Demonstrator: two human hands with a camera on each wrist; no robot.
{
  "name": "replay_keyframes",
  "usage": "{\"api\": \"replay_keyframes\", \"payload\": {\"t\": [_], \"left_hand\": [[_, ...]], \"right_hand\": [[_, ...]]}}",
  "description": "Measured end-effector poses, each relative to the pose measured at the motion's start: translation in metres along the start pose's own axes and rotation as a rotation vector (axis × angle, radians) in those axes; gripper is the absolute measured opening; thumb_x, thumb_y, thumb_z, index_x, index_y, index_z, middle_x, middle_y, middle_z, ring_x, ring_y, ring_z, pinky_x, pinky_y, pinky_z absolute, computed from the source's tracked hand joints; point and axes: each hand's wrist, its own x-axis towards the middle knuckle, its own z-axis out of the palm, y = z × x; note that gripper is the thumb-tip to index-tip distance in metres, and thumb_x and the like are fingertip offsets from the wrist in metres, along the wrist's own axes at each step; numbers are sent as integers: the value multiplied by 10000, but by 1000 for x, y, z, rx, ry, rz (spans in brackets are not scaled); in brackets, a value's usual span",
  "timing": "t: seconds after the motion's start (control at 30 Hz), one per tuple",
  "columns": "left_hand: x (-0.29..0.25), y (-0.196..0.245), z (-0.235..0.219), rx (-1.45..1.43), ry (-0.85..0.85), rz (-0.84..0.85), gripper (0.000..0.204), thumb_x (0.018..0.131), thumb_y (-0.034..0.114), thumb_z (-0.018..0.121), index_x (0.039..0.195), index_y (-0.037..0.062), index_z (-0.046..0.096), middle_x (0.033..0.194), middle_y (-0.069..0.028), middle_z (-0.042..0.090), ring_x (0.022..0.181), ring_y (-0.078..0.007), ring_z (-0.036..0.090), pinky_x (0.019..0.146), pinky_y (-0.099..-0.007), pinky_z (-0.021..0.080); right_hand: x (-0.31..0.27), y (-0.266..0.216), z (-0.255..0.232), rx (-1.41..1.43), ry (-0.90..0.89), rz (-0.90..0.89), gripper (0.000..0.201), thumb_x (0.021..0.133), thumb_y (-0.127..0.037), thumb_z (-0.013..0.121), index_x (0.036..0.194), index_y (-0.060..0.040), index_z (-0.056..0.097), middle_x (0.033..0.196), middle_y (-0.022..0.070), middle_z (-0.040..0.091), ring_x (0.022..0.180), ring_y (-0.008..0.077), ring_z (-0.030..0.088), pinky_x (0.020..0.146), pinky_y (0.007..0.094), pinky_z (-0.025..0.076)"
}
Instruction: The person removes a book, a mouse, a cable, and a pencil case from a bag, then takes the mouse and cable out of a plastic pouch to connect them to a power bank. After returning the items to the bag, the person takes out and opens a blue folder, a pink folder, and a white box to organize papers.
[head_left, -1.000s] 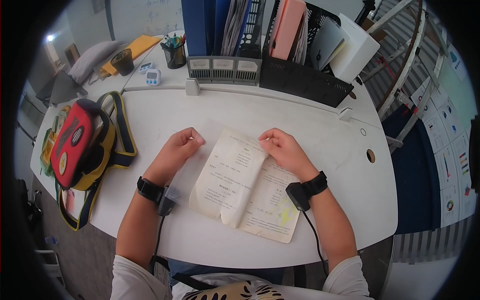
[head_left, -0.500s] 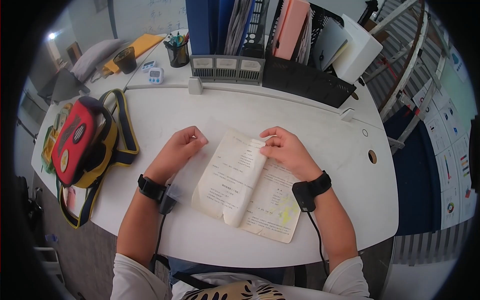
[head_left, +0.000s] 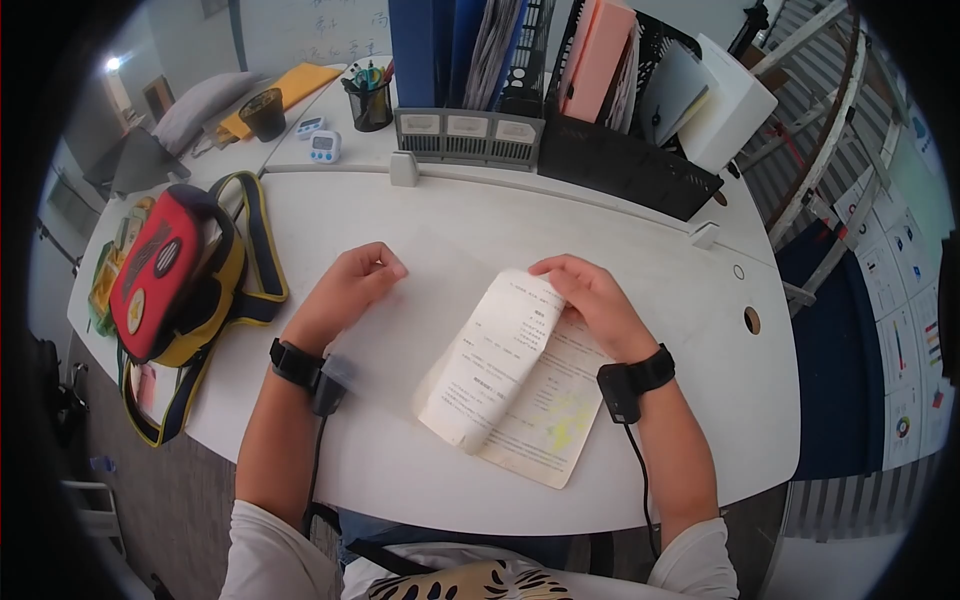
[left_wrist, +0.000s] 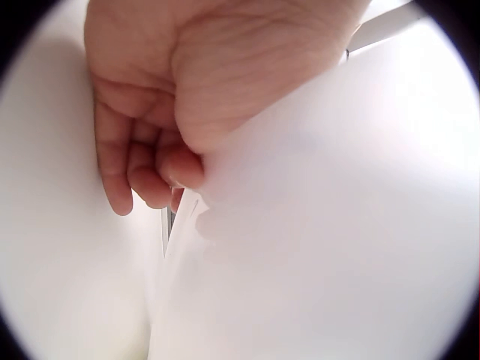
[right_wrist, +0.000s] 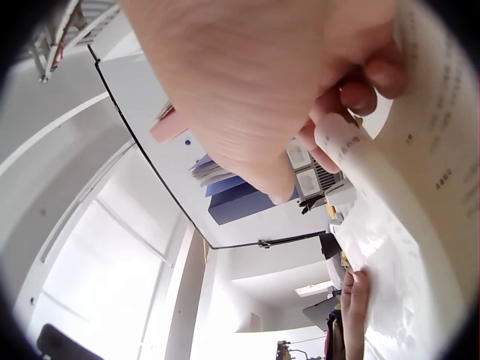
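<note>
In the head view my left hand (head_left: 348,290) pinches the upper left edge of a translucent plastic sleeve (head_left: 385,365) between thumb and bent fingers. The left wrist view shows the thumb against the edge of that cloudy plastic sleeve (left_wrist: 322,217). To its right, my right hand (head_left: 597,305) grips the top of a worn printed booklet (head_left: 500,345), with printed paper (right_wrist: 427,172) curving from the fingers in the right wrist view. The booklet's left part bends up and folds over; its lower right page carries yellow marks. Its lower left corner overlaps the sleeve.
A red, yellow and navy bag (head_left: 165,275) lies at the desk's left. Along the back stand a pen cup (head_left: 368,103), small white timers (head_left: 324,147), blue binders (head_left: 420,55) and a black file holder (head_left: 630,165). A low ledge with white clips (head_left: 403,168) crosses behind the hands.
My right hand has drawn the booklet rightward, so more of the sleeve shows beside it. The booklet's left part is folded over more. My left hand keeps its pinch; the head view has shifted slightly.
</note>
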Motion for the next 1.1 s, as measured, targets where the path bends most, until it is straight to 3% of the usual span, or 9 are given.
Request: {"api": "replay_keyframes", "payload": {"t": [0.17, 0.27, 0.43, 0.57, 0.73, 0.87, 0.97, 1.03, 1.1], "left_hand": [[3, -9, -9, 13, 74, 39, 157, 1059, 205, 651, 997, 61, 657, 789, 68, 551, 706, -29, 478, 626, -211, 383], [1, -5, -12, 9, 100, 50, 156, 1055, 205, 654, 994, 62, 656, 799, 69, 554, 711, -29, 480, 621, -210, 380], [-1, -2, -18, 47, 73, 3, 137, 1072, 164, 626, 980, 63, 620, 871, 76, 578, 774, -13, 480, 723, -211, 432], [-3, 2, -19, 84, 93, 17, 136, 1067, 162, 626, 977, 60, 619, 865, 76, 575, 775, -18, 476, 712, -213, 418], [-2, -5, -29, 118, 135, 39, 164, 1040, 192, 667, 961, 52, 642, 782, 67, 544, 712, -40, 459, 635, -233, 384], [-4, -5, -35, 156, 170, 28, 168, 1037, 196, 672, 978, 40, 648, 777, 62, 549, 719, -35, 467, 627, -234, 383], [-12, 7, -41, 211, 233, -47, 163, 1005, 177, 701, 1040, 23, 663, 773, 37, 560, 715, -62, 495, 627, -262, 407], [-27, 16, -51, 538, 273, -13, 211, 953, 136, 739, 1116, 19, 674, 781, -26, 603, 724, -136, 571, 663, -305, 469], [-49, 32, -48, 778, 406, 105, 272, 906, 97, 781, 1146, 28, 675, 844, -113, 674, 792, -224, 672, 736, -345, 535]], "right_hand": [[3, 2, -17, -13, 1, -86, 353, 1117, -367, 554, 1258, -71, 685, 1002, -30, 693, 896, 67, 600, 873, 240, 465], [-1, -8, -10, 2, -6, -133, 351, 1102, -291, 569, 1280, 1, 650, 944, -16, 667, 861, 55, 573, 837, 236, 469], [-2, -8, -7, -146, -114, -25, 323, 1017, -123, 671, 1300, 32, 659, 1109, 47, 743, 1026, 110, 675, 937, 288, 528], [-1, -6, -18, -294, -167, 88, 320, 971, -135, 715, 1242, 33, 734, 1099, 74, 738, 976, 132, 668, 939, 295, 511], [-4, -5, -25, -327, -143, -67, 114, 934, -75, 681, 1009, -23, 750, 996, 15, 670, 958, 147, 639, 931, 298, 507], [-1, -4, -31, -427, -137, -172, 100, 941, -70, 635, 990, -41, 718, 1015, 19, 683, 932, 150, 628, 922, 298, 503], [-11, -19, -37, -495, -70, -93, 162, 963, -103, 602, 1077, -45, 702, 1041, 50, 698, 950, 172, 663, 884, 324, 523], [-19, -27, -44, -642, 103, 87, 201, 1013, -201, 610, 1099, -28, 668, 1050, 89, 721, 879, 189, 711, 765, 339, 564], [-28, -45, -44, -646, 81, 234, 247, 1033, -254, 612, 1100, -20, 654, 1041, 105, 728, 831, 195, 726, 706, 339, 573]]}}
